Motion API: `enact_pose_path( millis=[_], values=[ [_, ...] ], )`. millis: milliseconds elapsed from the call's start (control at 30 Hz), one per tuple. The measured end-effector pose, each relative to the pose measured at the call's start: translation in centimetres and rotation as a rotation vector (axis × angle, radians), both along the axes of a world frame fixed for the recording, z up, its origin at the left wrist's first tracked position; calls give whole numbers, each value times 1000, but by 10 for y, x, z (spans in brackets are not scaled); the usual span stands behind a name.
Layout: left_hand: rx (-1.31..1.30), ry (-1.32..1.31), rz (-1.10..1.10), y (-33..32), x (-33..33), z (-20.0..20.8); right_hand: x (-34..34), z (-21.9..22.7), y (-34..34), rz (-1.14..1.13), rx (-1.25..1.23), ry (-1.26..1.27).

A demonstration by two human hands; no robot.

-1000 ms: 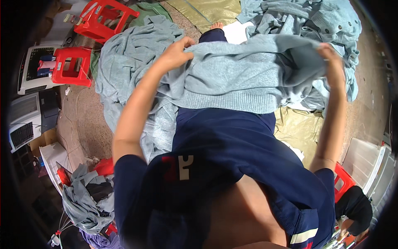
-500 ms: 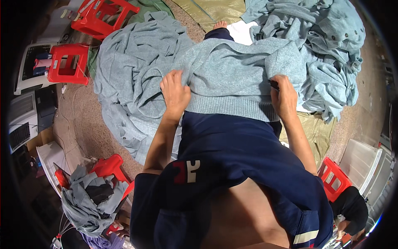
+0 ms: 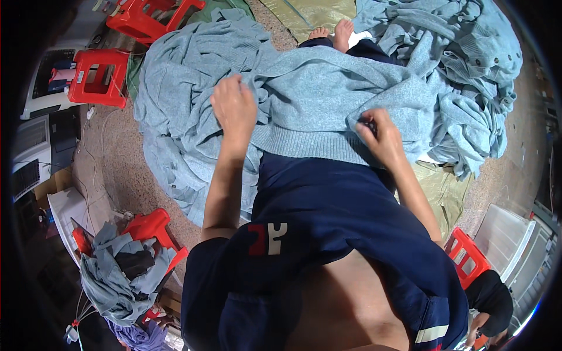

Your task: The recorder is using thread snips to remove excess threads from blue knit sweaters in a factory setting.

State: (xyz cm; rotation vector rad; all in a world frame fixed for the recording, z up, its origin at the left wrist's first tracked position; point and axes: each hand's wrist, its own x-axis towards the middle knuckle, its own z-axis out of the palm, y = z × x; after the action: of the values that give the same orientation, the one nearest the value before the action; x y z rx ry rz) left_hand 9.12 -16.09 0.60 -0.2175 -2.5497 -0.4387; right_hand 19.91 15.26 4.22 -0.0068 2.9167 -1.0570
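The person's navy clothes come nearest; across the lap lies a grey-blue sweater, ribbed hem toward the body, probably because the legs make a handy support and leave the cloth spread within reach. The right hand is over its right part, fingers curled toward the thumb around something dark; whether that is a tool, I cannot tell. The left hand, back upward and fingers loosely bent, is at the sweater's left edge; whether it pinches cloth is hidden. Similar knits flank the legs, a left pile and a right pile, seemingly for easy reach.
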Motion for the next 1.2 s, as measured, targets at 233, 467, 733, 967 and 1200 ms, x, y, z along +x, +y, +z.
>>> enact_pose_path(
  millis=[233, 467, 733, 967, 1200],
  values=[
    [-173, -262, 123, 19, 20, -25, 12, -6, 0, 192, 173, 194],
    [463, -482, 102, -40, 27, -28, 23, -9, 35, 154, -85, 138],
    [1316, -484, -213, 18, -10, 107, 2, 49, 12, -125, -911, -10],
    [809, -1175, -672, 124, -3, 129, -59, 47, 5, 183, -724, -223],
    [625, -1220, -502, 80, -15, 80, -56, -3, 34, -59, -817, -382]
  ],
)
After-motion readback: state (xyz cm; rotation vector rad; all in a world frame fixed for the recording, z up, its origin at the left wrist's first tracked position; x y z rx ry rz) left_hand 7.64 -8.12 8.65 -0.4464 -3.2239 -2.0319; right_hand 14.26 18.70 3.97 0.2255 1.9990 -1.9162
